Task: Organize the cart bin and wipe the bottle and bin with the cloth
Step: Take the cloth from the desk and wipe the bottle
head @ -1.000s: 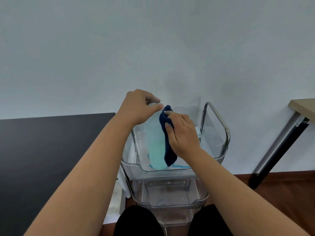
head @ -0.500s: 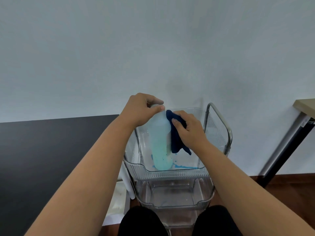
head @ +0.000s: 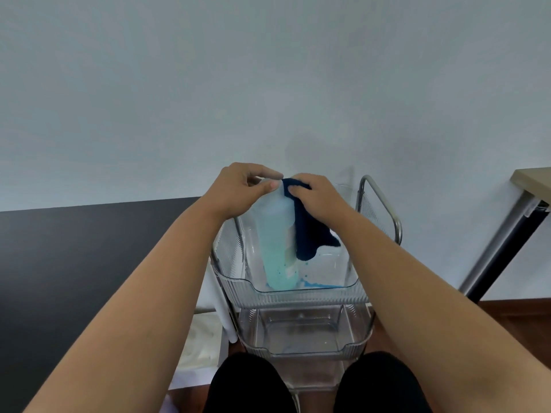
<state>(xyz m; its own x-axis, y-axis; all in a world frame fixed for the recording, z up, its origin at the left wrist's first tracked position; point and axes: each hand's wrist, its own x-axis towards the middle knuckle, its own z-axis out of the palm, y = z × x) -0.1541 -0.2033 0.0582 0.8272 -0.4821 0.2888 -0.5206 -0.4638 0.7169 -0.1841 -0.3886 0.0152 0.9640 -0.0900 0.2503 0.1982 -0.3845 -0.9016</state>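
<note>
Here, both hands meet at the top of a bottle standing in the cart's top bin.

The left hand (head: 241,190), arm stretched forward, pinches the bottle (head: 278,236) at its cap end with thumb and fingers curled. The bottle stands nearly upright, long axis vertical and leaning slightly toward the left, cap up, base resting in the clear bin (head: 298,289) amid blue liquid. The right hand (head: 320,198), knuckles up, grips the dark blue cloth (head: 307,234) against the bottle's right shoulder; the cloth hangs down alongside it.
</note>
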